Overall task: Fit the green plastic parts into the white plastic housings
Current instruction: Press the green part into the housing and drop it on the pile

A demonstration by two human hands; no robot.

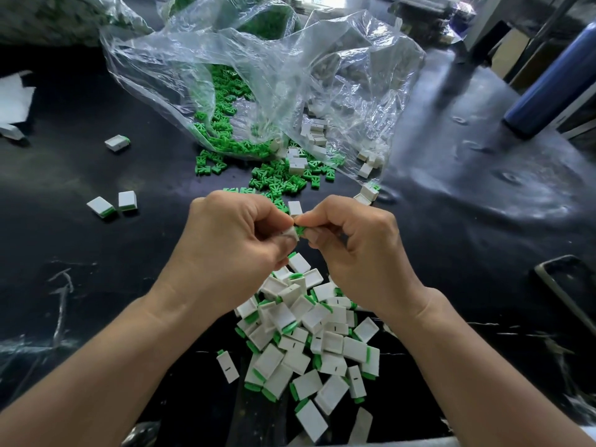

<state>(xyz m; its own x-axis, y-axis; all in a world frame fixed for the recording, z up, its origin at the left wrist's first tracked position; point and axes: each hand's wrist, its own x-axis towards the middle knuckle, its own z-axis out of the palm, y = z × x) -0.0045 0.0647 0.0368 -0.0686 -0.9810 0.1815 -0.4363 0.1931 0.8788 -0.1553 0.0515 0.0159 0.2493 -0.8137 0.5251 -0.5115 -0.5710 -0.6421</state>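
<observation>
Left hand [238, 240] pinches housing [290, 234] (green part [301, 230] touching).

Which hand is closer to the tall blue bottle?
Right. The right hand, pinching a green part, is down and left of the blue bottle. The left hand, holding a white housing, is farther left again.

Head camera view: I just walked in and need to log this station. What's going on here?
A person's left hand grips a small white plastic housing while the right hand pinches a small green plastic part against it. A heap of assembled white-and-green pieces lies near the wrists; loose green parts spill from a clear plastic bag beyond.
</observation>
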